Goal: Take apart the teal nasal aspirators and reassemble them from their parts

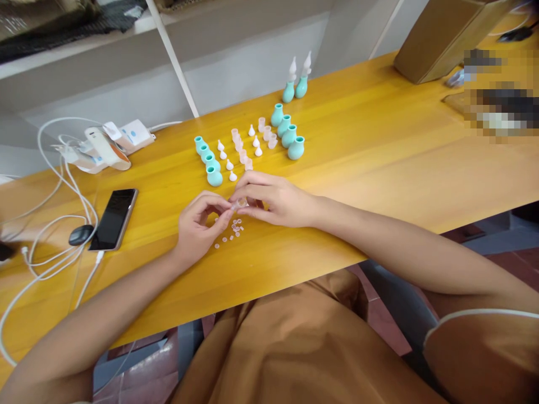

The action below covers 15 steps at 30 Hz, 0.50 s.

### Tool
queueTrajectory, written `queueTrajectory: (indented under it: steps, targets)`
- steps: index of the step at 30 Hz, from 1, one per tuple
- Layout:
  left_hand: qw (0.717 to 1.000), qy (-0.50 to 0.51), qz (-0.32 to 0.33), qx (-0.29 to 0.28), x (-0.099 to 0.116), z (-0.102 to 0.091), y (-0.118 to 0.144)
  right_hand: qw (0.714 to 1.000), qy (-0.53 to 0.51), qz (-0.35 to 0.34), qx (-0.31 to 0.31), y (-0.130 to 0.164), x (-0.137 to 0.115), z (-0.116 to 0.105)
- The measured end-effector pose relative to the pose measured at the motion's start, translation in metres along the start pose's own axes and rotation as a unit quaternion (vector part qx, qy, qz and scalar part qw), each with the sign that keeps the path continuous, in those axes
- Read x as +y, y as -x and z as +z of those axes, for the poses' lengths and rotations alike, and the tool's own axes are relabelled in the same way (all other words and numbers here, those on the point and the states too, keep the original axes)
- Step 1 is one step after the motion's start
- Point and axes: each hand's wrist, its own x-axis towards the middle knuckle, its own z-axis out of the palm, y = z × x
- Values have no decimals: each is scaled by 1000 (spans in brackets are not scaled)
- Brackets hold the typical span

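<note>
My right hand (273, 196) is closed around a small clear plastic cup (241, 203), its open end facing me. At the cup's left end, the fingertips of my left hand (200, 221) pinch a tiny clear part, mostly hidden by the fingers. Below the hands, several small clear rings (237, 228) lie scattered on the table. Beyond them stand a left row of teal squeeze bulbs (214, 177), white cone tips (229, 164), clear cups (243, 156), more white tips (256, 141), more cups (267, 133) and a right row of teal bulbs (296, 148).
Two bulbs with white tips fitted (301, 87) stand at the table's back edge. To the left are a phone (113, 220), a black earbud case (81, 235), white cables and chargers (107, 147). A cardboard box (438, 39) sits at the back right of the wooden table (379, 123).
</note>
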Motion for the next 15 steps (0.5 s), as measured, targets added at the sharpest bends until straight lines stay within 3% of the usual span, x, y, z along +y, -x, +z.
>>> queueTrajectory:
  steps: [15]
  targets:
    - [1000,2,-24,11,-2,0,0,1000,9,-18,-2,0,0,-1]
